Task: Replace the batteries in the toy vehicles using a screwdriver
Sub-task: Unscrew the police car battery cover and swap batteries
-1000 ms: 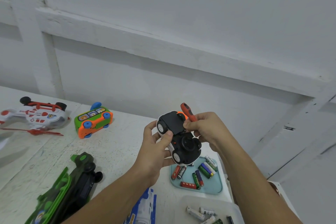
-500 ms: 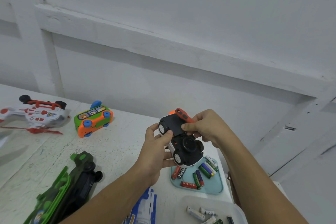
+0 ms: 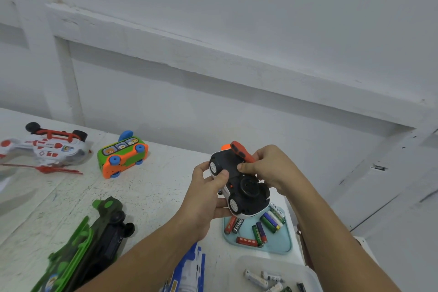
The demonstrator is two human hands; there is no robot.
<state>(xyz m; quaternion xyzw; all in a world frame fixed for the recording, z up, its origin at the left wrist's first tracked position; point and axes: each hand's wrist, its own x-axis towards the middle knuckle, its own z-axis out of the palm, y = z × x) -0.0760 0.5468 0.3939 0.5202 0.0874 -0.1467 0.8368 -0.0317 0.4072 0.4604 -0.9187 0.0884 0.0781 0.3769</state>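
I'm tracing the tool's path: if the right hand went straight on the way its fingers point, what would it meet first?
The upturned toy car: the right hand, gripping the orange screwdriver, points at its black underside, thumb apparently touching it.

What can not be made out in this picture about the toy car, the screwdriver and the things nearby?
Head view, screwdriver tip: hidden behind the right hand and the toy car.
Head view, whether the car's cover is screwed down: too small, the left hand thumb lies on it.
Head view, blue and white toy: cut by the bottom edge, left arm covers part.
Head view, white tub: cut by the bottom edge.
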